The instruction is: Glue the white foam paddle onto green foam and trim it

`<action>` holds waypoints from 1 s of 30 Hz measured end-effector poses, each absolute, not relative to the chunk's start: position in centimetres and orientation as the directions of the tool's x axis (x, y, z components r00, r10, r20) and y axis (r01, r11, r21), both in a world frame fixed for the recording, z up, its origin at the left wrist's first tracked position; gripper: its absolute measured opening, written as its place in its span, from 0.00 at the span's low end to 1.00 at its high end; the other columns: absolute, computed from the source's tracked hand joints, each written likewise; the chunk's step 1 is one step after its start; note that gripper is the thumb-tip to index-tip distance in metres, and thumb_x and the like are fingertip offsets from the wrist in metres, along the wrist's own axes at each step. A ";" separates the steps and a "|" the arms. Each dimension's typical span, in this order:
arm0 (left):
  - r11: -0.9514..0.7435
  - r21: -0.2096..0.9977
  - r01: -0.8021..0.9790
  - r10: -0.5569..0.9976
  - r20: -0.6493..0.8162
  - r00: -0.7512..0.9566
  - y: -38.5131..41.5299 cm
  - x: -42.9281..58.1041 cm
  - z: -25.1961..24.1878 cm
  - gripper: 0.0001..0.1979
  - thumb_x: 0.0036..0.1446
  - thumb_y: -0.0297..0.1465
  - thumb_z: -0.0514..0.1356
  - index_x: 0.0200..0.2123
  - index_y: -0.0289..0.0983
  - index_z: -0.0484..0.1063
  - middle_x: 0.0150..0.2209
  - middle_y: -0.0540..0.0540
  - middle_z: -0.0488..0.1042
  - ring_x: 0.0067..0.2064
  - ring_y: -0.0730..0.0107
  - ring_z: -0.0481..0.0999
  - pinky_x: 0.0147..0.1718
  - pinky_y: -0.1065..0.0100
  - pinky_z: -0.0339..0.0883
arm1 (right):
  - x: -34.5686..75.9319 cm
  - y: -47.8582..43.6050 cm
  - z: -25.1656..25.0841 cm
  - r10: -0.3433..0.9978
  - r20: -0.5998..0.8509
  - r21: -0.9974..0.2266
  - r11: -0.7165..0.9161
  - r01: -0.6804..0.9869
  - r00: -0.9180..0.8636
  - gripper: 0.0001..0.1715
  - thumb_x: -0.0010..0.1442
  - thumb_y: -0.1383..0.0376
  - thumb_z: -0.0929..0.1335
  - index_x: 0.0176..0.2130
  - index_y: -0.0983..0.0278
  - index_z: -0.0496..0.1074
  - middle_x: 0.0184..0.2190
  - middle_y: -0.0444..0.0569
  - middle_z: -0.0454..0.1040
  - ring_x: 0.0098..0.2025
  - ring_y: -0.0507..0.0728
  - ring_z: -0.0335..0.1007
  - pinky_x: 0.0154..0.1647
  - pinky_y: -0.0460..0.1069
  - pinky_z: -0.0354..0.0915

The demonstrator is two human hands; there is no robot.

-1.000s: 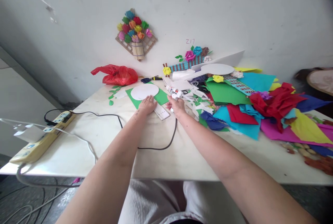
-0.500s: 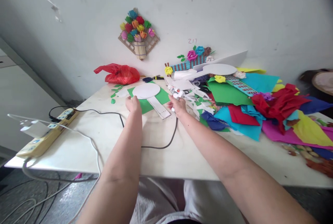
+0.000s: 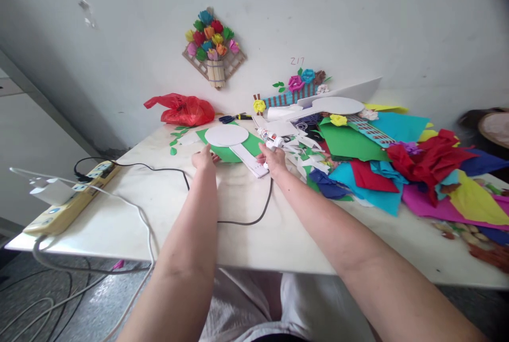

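A sheet of green paper (image 3: 251, 146) lies under a white paddle-shaped cutout with a round head (image 3: 226, 136) and a straight strip (image 3: 248, 161). My left hand (image 3: 204, 158) grips the near left edge of the green sheet, whose front side now bends upward. In my right hand (image 3: 273, 160) is a white patterned glue gun (image 3: 270, 138), gripped by its handle beside the strip's lower end; some of those fingers reach toward the sheet's right side. From the glue gun a black cord (image 3: 262, 215) runs down over the table.
At left sits a power strip (image 3: 66, 199) with a white charger (image 3: 51, 192). Behind are a red plastic bag (image 3: 186, 111) and scissors (image 3: 226, 119). White scraps (image 3: 308, 159) and a heap of coloured paper (image 3: 369, 172) spread right. A flower decoration (image 3: 212, 45) hangs on the wall.
The near edge of the green sheet has lifted and curved, and the white cutout on it has shifted slightly. Both hands stay in nearly the same place.
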State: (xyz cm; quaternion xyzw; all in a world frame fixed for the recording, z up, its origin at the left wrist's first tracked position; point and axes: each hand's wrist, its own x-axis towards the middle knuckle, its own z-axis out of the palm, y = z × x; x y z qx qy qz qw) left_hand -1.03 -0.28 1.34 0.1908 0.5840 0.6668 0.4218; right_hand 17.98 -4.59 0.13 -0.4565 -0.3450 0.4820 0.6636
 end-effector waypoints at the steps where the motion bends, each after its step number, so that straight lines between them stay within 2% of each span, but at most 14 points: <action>1: 0.060 0.938 -0.340 0.785 -0.255 -0.565 -0.5 -0.8 1.6 0.14 0.52 0.30 0.61 0.42 0.30 0.66 0.26 0.46 0.67 0.22 0.74 0.71 0.20 0.74 0.67 | 18.0 -4.6 0.1 0.954 0.018 -0.937 0.120 -0.327 0.299 0.08 0.52 0.64 0.70 0.31 0.67 0.68 0.11 0.39 0.68 0.11 0.47 0.63 0.12 0.39 0.58; 5: 0.115 0.953 -0.280 0.882 -0.228 -0.412 -1.2 0.1 1.9 0.11 0.48 0.32 0.65 0.32 0.31 0.69 0.24 0.46 0.69 0.21 0.73 0.70 0.20 0.72 0.69 | 18.0 -4.5 0.0 0.952 0.016 -0.938 0.120 -0.324 0.305 0.09 0.52 0.64 0.70 0.32 0.67 0.68 0.12 0.39 0.68 0.12 0.47 0.63 0.12 0.39 0.58; 9: 0.154 0.955 -0.253 0.936 -0.223 -0.272 -1.3 0.7 1.6 0.09 0.46 0.24 0.65 0.33 0.31 0.69 0.27 0.44 0.73 0.26 0.69 0.74 0.28 0.66 0.74 | 18.0 -4.6 0.1 0.953 0.022 -0.935 0.127 -0.332 0.303 0.09 0.51 0.63 0.70 0.32 0.66 0.68 0.12 0.39 0.68 0.12 0.48 0.63 0.12 0.40 0.58; 16: 0.189 0.940 -0.282 0.936 -0.259 -0.236 -0.9 1.1 1.4 0.12 0.44 0.15 0.62 0.33 0.31 0.68 0.29 0.43 0.75 0.30 0.64 0.77 0.32 0.59 0.75 | 18.0 -4.3 -0.2 0.947 0.036 -0.945 0.136 -0.298 0.319 0.12 0.49 0.61 0.71 0.31 0.66 0.69 0.12 0.40 0.68 0.13 0.48 0.63 0.14 0.40 0.58; 22: 0.161 0.919 -0.361 0.924 -0.269 -0.272 -0.8 0.9 1.3 0.11 0.43 0.13 0.61 0.29 0.31 0.69 0.28 0.45 0.74 0.30 0.64 0.77 0.32 0.61 0.76 | 18.1 -4.1 -0.6 0.913 0.117 -0.942 0.227 -0.248 0.390 0.13 0.46 0.60 0.72 0.29 0.66 0.71 0.16 0.40 0.70 0.19 0.48 0.66 0.21 0.41 0.63; 30: 0.135 0.834 -0.535 0.914 -0.313 -0.257 -1.1 0.5 2.4 0.09 0.48 0.14 0.58 0.29 0.32 0.68 0.26 0.47 0.73 0.29 0.68 0.77 0.30 0.67 0.76 | 18.5 -4.0 -0.1 0.888 0.048 -0.911 0.227 -0.345 0.457 0.16 0.50 0.56 0.70 0.32 0.66 0.69 0.16 0.41 0.69 0.16 0.49 0.63 0.14 0.43 0.59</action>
